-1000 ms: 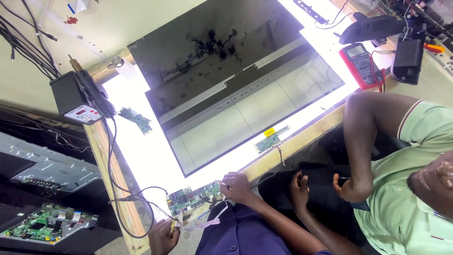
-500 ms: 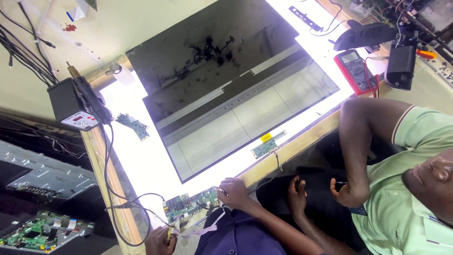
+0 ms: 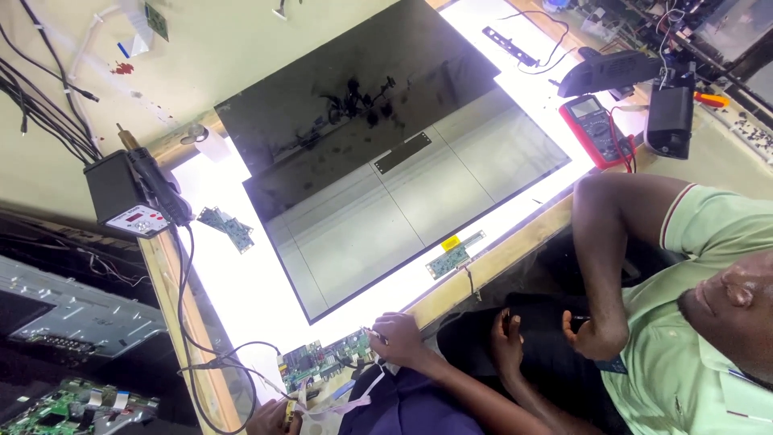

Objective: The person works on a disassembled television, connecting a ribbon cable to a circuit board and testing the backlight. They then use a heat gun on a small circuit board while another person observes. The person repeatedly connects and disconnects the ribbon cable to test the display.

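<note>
Cables (image 3: 40, 97) run down the far left wall toward a black soldering station (image 3: 129, 201) perched on the counter (image 3: 165, 266) edge. Just right of it lie small green strip boards (image 3: 228, 228) on the lit white surface. Low at the bottom edge, the left hand (image 3: 270, 417) shows only in part, so its grip cannot be told. Beside it sits a green circuit board (image 3: 322, 362), which the right hand (image 3: 397, 338) touches at its right end, grip closed on something too small to tell. A large dark display panel (image 3: 386, 177) fills the middle. Further right rest a red multimeter (image 3: 597, 129) and a co-worker's arm (image 3: 600, 266).
</note>
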